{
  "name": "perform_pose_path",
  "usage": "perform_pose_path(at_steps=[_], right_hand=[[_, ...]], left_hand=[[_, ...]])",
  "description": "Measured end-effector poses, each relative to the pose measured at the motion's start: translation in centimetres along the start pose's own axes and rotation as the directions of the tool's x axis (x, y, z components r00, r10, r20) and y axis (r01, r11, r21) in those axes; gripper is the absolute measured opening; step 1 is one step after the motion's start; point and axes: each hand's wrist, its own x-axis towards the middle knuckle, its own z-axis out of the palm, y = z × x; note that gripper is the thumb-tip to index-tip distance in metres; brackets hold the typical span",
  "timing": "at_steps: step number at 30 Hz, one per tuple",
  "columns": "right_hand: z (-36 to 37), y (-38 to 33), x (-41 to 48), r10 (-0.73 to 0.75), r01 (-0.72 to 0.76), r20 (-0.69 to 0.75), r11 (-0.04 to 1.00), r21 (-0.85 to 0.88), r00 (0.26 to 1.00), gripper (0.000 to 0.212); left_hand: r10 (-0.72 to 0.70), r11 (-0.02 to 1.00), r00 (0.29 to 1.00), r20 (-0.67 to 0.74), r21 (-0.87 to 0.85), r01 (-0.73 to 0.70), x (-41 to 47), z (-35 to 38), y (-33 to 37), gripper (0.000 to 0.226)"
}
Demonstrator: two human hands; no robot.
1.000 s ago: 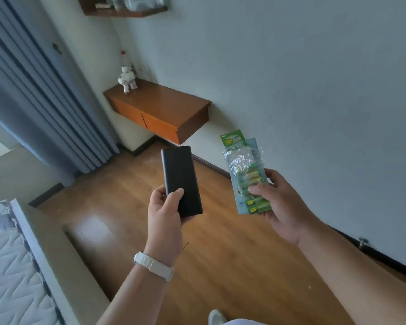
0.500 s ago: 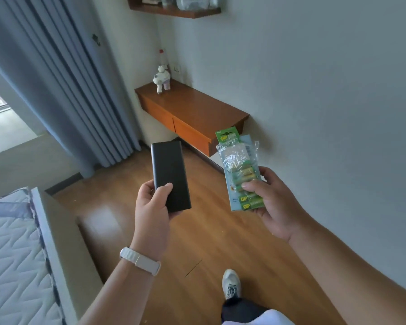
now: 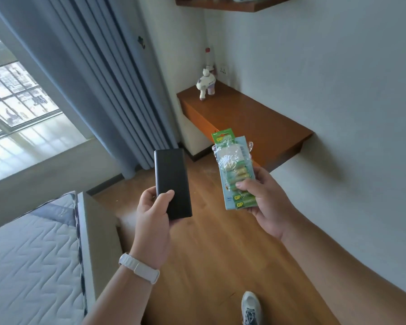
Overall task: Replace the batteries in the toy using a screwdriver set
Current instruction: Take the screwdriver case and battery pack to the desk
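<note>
We see the wooden desk (image 3: 256, 120) fixed to the wall, and we place the rest by it: the bed (image 3: 31, 254) lies well to its left across the wood floor (image 3: 211, 249), and the small white toy (image 3: 206, 84) stands on the desk's far end. Nearer us than the desk, our left hand (image 3: 154, 221) has its fingers (image 3: 148, 195) wrapped around a flat black case (image 3: 172, 184) (a white band sits on that wrist), while our right hand (image 3: 265, 202), just in front of the desk's near corner, pinches a green battery pack (image 3: 234, 170) between thumb and fingers.
</note>
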Motion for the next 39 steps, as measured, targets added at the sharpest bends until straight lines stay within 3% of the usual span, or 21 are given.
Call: perform_pose_path(at_steps=[14,27,33,39], right_hand=[[1.2,-3.4,16.0,0.033,-0.039,-0.1,0.997,-0.059,0.994,0.038],[8.3,-3.8,31.5,-0.073,0.034,-0.396,0.994,-0.107,0.915,0.04],[11.3,-2.9,35.9,-0.086,0.028,-0.479,0.992,-0.126,0.874,0.056],[9.8,-2.5,39.3,-0.057,0.007,-0.569,0.996,-0.089,0.82,0.037]], left_hand=[[-0.048,0.999,0.999,0.005,-0.012,0.049,16.2,3.9,1.4,0.014],[-0.146,0.989,0.952,0.27,0.008,0.149,39.4,3.1,4.5,0.039],[-0.162,0.986,0.925,0.343,0.03,0.162,46.9,3.5,5.6,0.022],[-0.211,0.977,0.909,0.359,0.047,0.209,52.1,5.3,5.3,0.013]])
